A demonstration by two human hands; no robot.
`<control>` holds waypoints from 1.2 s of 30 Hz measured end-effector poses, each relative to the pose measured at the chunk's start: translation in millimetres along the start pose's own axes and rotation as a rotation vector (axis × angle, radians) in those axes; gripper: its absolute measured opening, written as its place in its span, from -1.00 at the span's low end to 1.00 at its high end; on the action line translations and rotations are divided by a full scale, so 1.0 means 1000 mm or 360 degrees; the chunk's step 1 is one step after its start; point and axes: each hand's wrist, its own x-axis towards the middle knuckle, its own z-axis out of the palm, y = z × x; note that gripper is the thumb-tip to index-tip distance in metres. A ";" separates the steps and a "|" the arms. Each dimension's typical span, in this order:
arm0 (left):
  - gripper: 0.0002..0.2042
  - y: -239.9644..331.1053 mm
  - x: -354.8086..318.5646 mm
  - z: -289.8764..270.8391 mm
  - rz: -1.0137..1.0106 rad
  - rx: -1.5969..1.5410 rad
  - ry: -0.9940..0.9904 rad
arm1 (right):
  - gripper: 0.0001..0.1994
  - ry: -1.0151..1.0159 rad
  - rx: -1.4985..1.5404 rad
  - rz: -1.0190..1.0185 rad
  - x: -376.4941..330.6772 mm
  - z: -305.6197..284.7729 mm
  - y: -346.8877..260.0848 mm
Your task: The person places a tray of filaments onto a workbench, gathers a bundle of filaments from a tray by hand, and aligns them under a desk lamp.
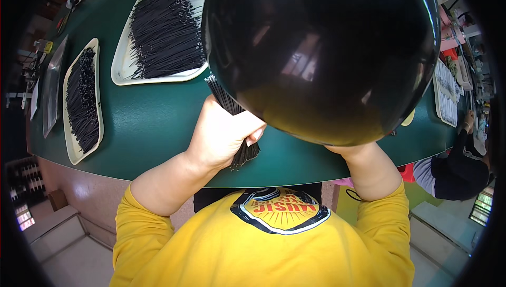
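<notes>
In the head view, the person's left hand (pixel 219 131) is clamped around a bundle of thin black wires (pixel 225 97), its fingers wrapped over the middle and its thumb pointing to the right. The bundle is slanted, its silvery upper ends sticking out above the fist and its lower ends fanning out beneath it, near the front edge of the green tabletop (pixel 153 113). A large, glossy black dome (pixel 321 49) fills the upper middle, covering the table behind it and almost all of the right hand (pixel 348 150); only the part next to the wrist shows at the dome's lower edge, so I cannot tell whether its fingers are apart or closed on something. Ahead and to the left, a wide cream tray (pixel 158 80) holds a thick layer of black wires, partly hidden by the dome. Farther left lies a narrower cream tray (pixel 78 157), also loaded with black wires, with a flat, clear plastic piece (pixel 54 86) beside it. On the far right, a tray of whitish pieces (pixel 447 94) stands near a co-worker (pixel 458 176) in dark clothing, whose arm reaches toward the table. The person wears a yellow shirt (pixel 258 255) with a printed chest design.
</notes>
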 end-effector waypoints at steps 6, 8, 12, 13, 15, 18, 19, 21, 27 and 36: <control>-0.92 -0.009 0.003 -0.009 -0.0091 -0.0157 -0.0132 | -0.77 0.0052 0.0034 0.0013 -0.001 0.001 0.001; -0.91 -0.009 0.003 -0.008 -0.0099 -0.0182 -0.0143 | -0.77 -0.0004 -0.0058 0.0017 0.000 -0.001 -0.001; -0.95 -0.009 0.001 -0.008 -0.0024 -0.0088 -0.0085 | -0.77 -0.0004 0.0066 0.0097 -0.004 0.001 0.006; -0.97 -0.014 0.002 -0.014 0.0074 0.0193 -0.0071 | -0.77 0.0014 0.0133 0.0121 -0.006 0.002 0.010; -0.98 -0.017 0.001 -0.017 0.0172 0.0475 -0.0056 | -0.77 -0.0038 -0.0132 -0.0085 -0.008 -0.001 0.016; -0.94 -0.007 0.002 -0.003 0.0238 0.0560 0.0095 | -0.78 -0.0116 -0.0081 0.0116 -0.002 -0.006 0.001; -0.94 -0.008 0.002 0.003 0.0512 0.0519 0.0138 | -0.77 -0.0134 -0.0027 0.0203 0.002 -0.007 -0.005; -0.94 -0.011 0.004 0.004 0.0784 0.0479 0.0184 | -0.78 -0.0235 -0.0107 0.0197 0.008 -0.007 -0.010; -0.94 -0.001 -0.003 -0.006 0.0342 0.0600 -0.0024 | -0.80 -0.0082 0.0133 0.0155 -0.006 -0.002 0.004; -0.98 -0.006 0.002 -0.005 -0.0132 -0.0099 -0.0172 | -0.55 0.0190 0.0310 0.0195 -0.022 0.000 0.014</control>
